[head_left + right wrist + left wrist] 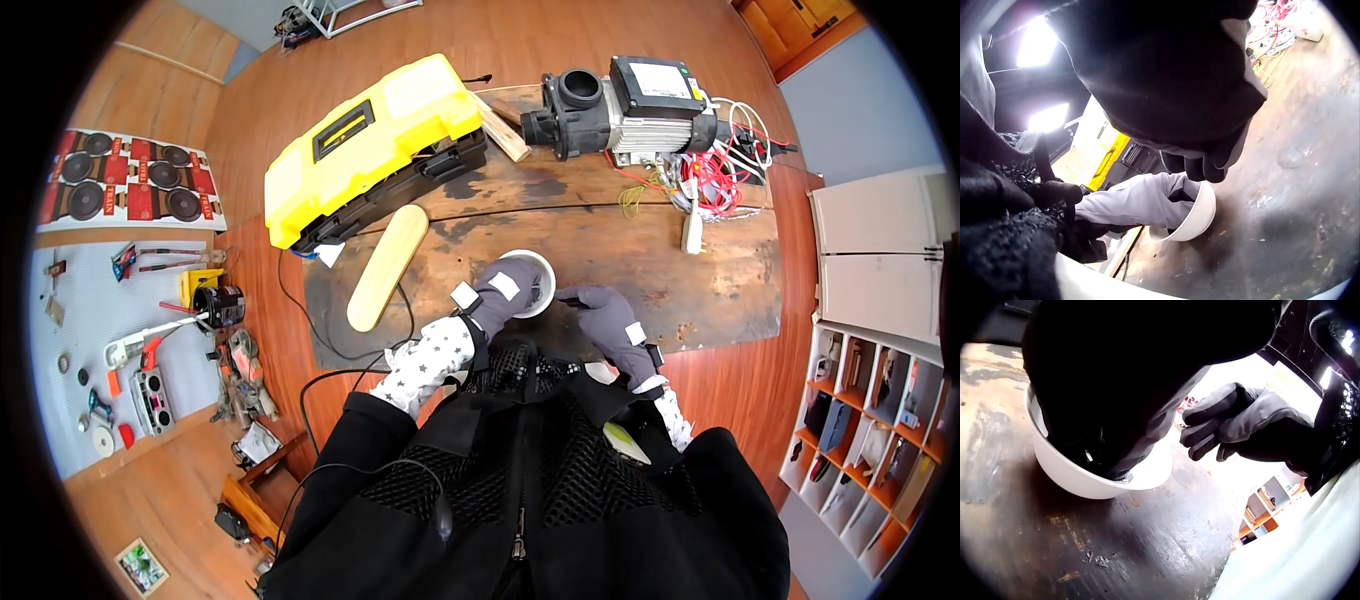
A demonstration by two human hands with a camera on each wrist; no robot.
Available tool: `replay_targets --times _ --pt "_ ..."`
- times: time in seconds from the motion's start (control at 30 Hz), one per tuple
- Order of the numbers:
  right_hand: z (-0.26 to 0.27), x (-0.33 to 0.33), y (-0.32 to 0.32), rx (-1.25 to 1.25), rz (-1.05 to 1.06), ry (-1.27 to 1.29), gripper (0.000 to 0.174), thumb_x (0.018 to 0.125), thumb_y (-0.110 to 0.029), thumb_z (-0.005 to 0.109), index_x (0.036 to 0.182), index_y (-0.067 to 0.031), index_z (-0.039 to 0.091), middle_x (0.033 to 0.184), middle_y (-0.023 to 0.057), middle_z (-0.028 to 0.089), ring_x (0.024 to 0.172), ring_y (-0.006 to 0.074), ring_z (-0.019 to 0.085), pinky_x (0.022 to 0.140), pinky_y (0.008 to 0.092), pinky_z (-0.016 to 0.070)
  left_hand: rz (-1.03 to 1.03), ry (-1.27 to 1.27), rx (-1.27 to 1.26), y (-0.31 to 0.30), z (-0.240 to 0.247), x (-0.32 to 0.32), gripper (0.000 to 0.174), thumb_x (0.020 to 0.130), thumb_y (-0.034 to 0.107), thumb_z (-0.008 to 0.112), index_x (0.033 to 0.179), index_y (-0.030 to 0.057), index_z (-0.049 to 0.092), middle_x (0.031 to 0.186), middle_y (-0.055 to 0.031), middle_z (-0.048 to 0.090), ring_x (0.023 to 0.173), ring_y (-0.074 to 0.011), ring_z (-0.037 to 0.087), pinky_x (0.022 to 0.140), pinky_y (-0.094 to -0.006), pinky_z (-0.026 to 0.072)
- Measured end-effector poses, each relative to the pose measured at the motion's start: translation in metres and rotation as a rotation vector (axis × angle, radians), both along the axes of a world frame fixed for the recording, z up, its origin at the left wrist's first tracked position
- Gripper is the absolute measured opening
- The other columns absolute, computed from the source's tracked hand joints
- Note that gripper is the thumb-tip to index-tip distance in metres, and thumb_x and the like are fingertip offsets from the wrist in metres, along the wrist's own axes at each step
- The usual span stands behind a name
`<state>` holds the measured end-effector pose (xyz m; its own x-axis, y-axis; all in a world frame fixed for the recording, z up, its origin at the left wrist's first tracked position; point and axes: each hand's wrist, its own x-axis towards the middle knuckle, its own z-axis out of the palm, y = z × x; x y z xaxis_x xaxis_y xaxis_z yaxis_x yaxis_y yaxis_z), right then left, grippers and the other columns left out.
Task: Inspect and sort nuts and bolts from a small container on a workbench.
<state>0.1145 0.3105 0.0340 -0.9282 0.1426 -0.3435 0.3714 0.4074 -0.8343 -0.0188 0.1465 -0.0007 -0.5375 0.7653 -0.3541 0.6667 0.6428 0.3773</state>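
Observation:
A white bowl [541, 283] stands on the worn wooden table near its front edge. My gloved left hand [503, 290] reaches down into it, its fingers below the rim. In the left wrist view, small shiny metal bits [1125, 479] show by the dark fingertips inside the bowl [1075, 478]; I cannot tell whether the fingers pinch any. My gloved right hand [608, 318] hovers just right of the bowl, fingers loosely bent and nothing seen in them. From the left wrist, that right hand [1235, 422] appears apart from the rim.
A yellow-lidded toolbox [375, 140] stands back left, with a rounded wooden board [390, 268] before it. Wood strips [503, 130] lie beside a black pump [625, 108] at the back. Tangled red and white wires [715, 175] and a white plug [692, 230] lie at right.

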Motion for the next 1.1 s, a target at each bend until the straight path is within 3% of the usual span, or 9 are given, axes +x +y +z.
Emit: replay_targets --times 0.03,0.17,0.27,0.43,0.7,0.77,0.8,0.93,1.1 --pt "0.004 0.0 0.0 0.022 0.008 0.006 0.04 0.076 0.002 0.053 0.111 -0.0034 0.073 0.097 0.0201 0.073 0.089 0.0286 0.07 0.083 0.0344 0.053 0.028 0.009 -0.047 0.002 0.004 0.001 0.019 0.078 0.027 0.07 0.086 0.0101 0.073 0.082 -0.0143 0.071 0.077 -0.0334 0.07 0.07 -0.0445 0.0551" --pt "0.014 0.0 0.001 -0.029 0.011 -0.012 0.039 0.077 0.001 0.055 0.111 -0.0036 0.073 0.096 0.0204 0.073 0.088 0.0291 0.071 0.082 0.0348 0.0533 0.008 -0.031 -0.105 0.003 -0.005 -0.003 0.021 0.078 0.028 0.069 0.087 0.01 0.074 0.083 -0.0143 0.072 0.078 -0.034 0.07 0.07 -0.0446 0.0554" --pt "0.007 0.004 0.002 0.016 0.013 0.023 0.038 0.077 0.001 0.055 0.11 -0.0044 0.073 0.094 0.0207 0.072 0.086 0.0317 0.07 0.082 0.036 0.0534 -0.07 -0.007 -0.098 -0.003 -0.021 -0.005 0.023 0.078 0.029 0.069 0.089 0.0096 0.074 0.084 -0.0148 0.072 0.079 -0.0341 0.07 0.07 -0.0447 0.0555" --pt "0.028 0.0 0.002 -0.041 0.023 -0.008 0.043 0.072 0.002 0.052 0.108 -0.0063 0.074 0.096 0.0231 0.07 0.091 0.0393 0.067 0.083 0.0419 0.0522 -0.054 -0.101 -0.053 -0.008 0.005 -0.007 0.031 0.081 0.037 0.068 0.089 0.0085 0.073 0.084 -0.0149 0.071 0.078 -0.0347 0.069 0.07 -0.0445 0.0549" --pt "0.023 0.0 0.005 -0.05 0.024 -0.052 0.041 0.075 0.004 0.052 0.11 -0.002 0.072 0.095 0.0244 0.07 0.091 0.0349 0.069 0.083 0.0376 0.0529 -0.002 -0.245 0.108 -0.022 0.026 -0.013 0.034 0.084 0.038 0.068 0.097 0.0066 0.073 0.088 -0.0146 0.073 0.08 -0.0312 0.07 0.073 -0.0389 0.0547" --pt "0.021 -0.001 0.004 -0.062 0.04 -0.105 0.042 0.076 0.005 0.051 0.112 -0.0018 0.071 0.098 0.023 0.071 0.094 0.0332 0.07 0.084 0.0356 0.053 0.193 -0.575 0.296 -0.024 0.03 -0.016 0.034 0.083 0.033 0.072 0.102 0.0052 0.073 0.088 -0.0129 0.073 0.078 -0.0242 0.07 0.074 -0.0347 0.0544" --pt "0.019 -0.001 0.004 -0.149 -0.037 0.012 0.043 0.078 0.005 0.05 0.116 -0.0028 0.07 0.102 0.0213 0.071 0.097 0.0316 0.07 0.086 0.0337 0.0525 0.227 -0.671 0.339 -0.023 0.036 -0.016 0.032 0.084 0.03 0.073 0.102 0.0029 0.072 0.088 -0.0087 0.073 0.078 -0.0176 0.068 0.072 -0.0312 0.0541" --pt "0.015 -0.008 0.005 -0.212 -0.102 0.145 0.044 0.086 0.004 0.049 0.126 -0.0052 0.065 0.112 0.0183 0.072 0.105 0.0285 0.069 0.092 0.0304 0.0506 0.372 -0.927 0.406 -0.025 0.035 -0.009 0.034 0.088 0.033 0.069 0.105 0.0039 0.068 0.092 -0.0048 0.071 0.079 -0.0152 0.067 0.071 -0.0283 0.0536" --pt "0.017 -0.018 0.002 -0.215 -0.042 0.187 0.042 0.089 0.0 0.052 0.129 -0.0067 0.063 0.11 0.0178 0.072 0.103 0.0299 0.069 0.091 0.0327 0.0511 0.574 -1.322 0.486 -0.047 0.021 -0.019 0.04 0.092 0.037 0.07 0.115 0.0048 0.066 0.092 -0.0042 0.069 0.075 -0.0099 0.065 0.063 -0.0223 0.0508"
